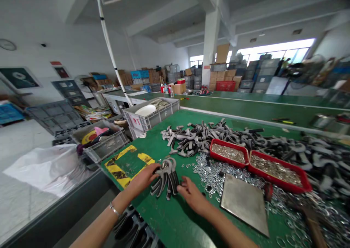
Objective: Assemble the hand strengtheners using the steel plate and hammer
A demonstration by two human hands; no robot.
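My left hand (142,180) grips the top of a bunch of grey-black hook-shaped parts (166,178) standing on the green bench top (175,219). My right hand (193,195) lies just right of the bunch, its fingertips at the bunch's side. Beyond my hands spreads a large loose pile of similar hooks (199,138). Steel washers (216,178) are scattered to the right of my right hand, near a flat steel plate (244,204). Two red trays of small metal pieces (228,152) stand further on.
Yellow-and-black tape (128,167) marks the bench's near-left corner. Grey crates (150,113) stand beyond it, and a white plastic sheet (46,169) lies lower left. Dark parts (131,228) sit below the bench edge. A wooden handle (313,226) lies at lower right. Green benches and stacked boxes extend behind.
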